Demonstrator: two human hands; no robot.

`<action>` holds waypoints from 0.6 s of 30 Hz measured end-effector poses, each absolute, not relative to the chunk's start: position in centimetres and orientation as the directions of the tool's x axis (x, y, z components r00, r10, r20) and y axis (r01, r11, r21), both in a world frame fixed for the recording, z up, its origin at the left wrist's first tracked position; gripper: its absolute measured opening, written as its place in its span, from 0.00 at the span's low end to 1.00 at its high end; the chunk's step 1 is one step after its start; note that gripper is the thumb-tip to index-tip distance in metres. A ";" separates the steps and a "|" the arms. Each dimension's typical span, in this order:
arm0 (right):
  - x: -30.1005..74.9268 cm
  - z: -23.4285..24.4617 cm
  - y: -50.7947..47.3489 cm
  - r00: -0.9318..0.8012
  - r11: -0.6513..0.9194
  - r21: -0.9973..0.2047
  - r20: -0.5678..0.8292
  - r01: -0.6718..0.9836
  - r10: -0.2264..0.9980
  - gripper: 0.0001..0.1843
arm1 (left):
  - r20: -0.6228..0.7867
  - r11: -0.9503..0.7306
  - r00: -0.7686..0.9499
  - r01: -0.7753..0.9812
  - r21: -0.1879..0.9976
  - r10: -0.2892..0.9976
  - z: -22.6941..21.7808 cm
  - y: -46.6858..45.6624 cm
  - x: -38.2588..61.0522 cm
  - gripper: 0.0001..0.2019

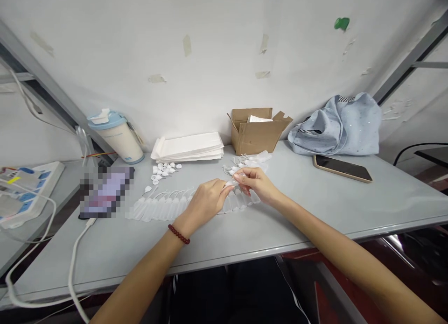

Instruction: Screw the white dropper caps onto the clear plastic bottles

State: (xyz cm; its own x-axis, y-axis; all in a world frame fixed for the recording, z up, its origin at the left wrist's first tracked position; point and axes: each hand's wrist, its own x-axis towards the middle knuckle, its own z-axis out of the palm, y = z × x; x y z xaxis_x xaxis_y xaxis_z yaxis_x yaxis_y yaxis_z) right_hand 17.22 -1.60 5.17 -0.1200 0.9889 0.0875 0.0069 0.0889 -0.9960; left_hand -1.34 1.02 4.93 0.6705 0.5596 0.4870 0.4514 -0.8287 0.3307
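Note:
My left hand (209,196), with a dark red bead bracelet on the wrist, is closed on the lower part of a small translucent plastic bottle (230,183). My right hand (257,181) pinches the upper end of the same bottle; its fingers partly hide that end. Beneath and beside both hands lies a row of similar translucent bottles (164,208), several with thin curved white stems. A group of bottles with white tops (245,161) lies just beyond my right hand. To the left is a loose pile of small white caps (164,170).
Along the wall stand a tumbler (117,137), a stack of white envelopes (189,147), an opened cardboard box (257,136) and a light blue cloth bag (350,123). A phone (343,169) lies at the right; another phone (108,191) with a white cable lies left, near a power strip (31,191).

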 end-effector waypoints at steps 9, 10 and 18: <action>16.7 5.4 -1.9 -0.030 0.121 -0.993 0.121 -0.005 0.992 0.14 | 0.628 -0.866 0.695 0.496 -0.066 0.350 4.5 0.6 -1.2 0.12; 16.6 5.4 -1.9 -0.026 0.124 -0.992 0.124 0.008 0.992 0.14 | 0.628 -0.861 0.694 0.503 -0.074 0.351 4.5 0.6 -1.1 0.12; 17.7 5.3 -1.6 0.096 0.347 -0.781 0.456 0.518 0.885 0.13 | 0.611 -0.738 0.502 0.641 0.212 0.612 6.0 4.5 -4.7 0.08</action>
